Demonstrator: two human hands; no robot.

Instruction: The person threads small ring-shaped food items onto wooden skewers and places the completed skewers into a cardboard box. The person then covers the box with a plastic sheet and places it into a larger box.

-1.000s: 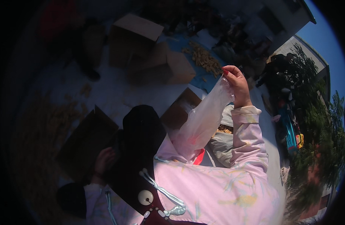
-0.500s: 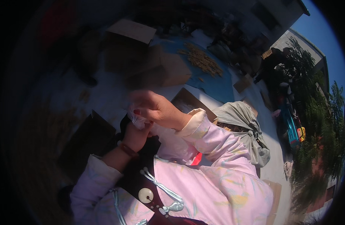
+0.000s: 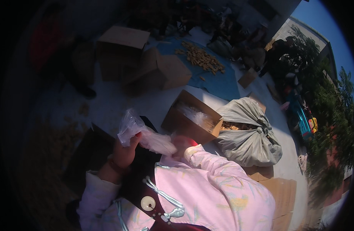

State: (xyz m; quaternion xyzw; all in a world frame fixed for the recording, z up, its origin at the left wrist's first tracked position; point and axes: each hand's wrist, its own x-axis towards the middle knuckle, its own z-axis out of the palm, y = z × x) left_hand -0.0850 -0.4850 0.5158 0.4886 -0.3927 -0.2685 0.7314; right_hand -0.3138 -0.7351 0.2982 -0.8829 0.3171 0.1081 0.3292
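Note:
A clear plastic bag [image 3: 155,140] stretches across in front of my chest. My left hand [image 3: 125,152] is closed around it, and its loose, crumpled end puffs up above the fingers. At the bag's other end is my right hand [image 3: 181,144], smeared by motion; its fingers are hidden, so I cannot tell if it grips the plastic. Just beyond my right hand stands an open cardboard box [image 3: 207,129] with clear plastic bags [image 3: 194,113] inside.
To the right sits a tied grey-green sack [image 3: 248,150] with brownish pieces showing through its gap. Farther off, a blue sheet [image 3: 219,88] bears a heap of tan pieces [image 3: 202,57]. Cardboard boxes [image 3: 123,38] stand far left; others [image 3: 279,192] at right. People sit in the shaded background.
My right hand has moved down and right, off the bunched plastic by my left hand. The bag now lies spread between both hands, and the box behind shows more fully.

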